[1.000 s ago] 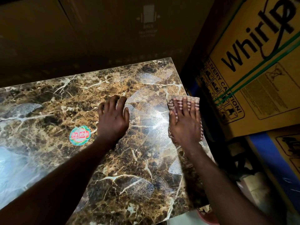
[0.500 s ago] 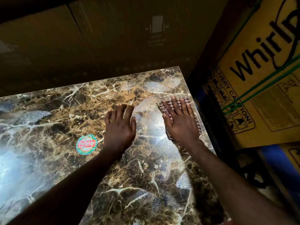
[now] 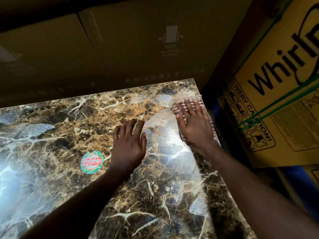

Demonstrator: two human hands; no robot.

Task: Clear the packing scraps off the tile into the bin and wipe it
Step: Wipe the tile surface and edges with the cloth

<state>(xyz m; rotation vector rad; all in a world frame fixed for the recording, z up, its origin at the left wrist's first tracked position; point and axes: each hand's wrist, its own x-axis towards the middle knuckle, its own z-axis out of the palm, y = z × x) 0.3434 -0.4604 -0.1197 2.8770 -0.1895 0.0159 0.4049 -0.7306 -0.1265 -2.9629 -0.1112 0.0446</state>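
The tile [image 3: 72,138] fills the lower left and middle of the view, a glossy slab of dark brown and tan marble pattern with white veins running through it. A bright glare lies on its near left part, and a second pale sheen shows in the middle, between the two hands. A round sticker [image 3: 92,162] in red, white and green sits on the tile just left of the left wrist (its lettering is too soft to read for sure).

The left hand [image 3: 128,144] rests flat on the tile, palm down, fingers straight and slightly spread, holding nothing. Further out and to the right, the right hand [image 3: 194,125] lies near the tile's far right corner, fingers straight and pressing down on a checked cloth [image 3: 179,107], red and white, which peeks out past the fingertips and along both sides of the hand. This hand and the cloth are blurred.

To the right of the tile stands a yellow box [image 3: 279,94] with black lettering, handling symbols and green straps. Beyond the tile's far edge stand brown cartons [image 3: 120,45] in shadow.
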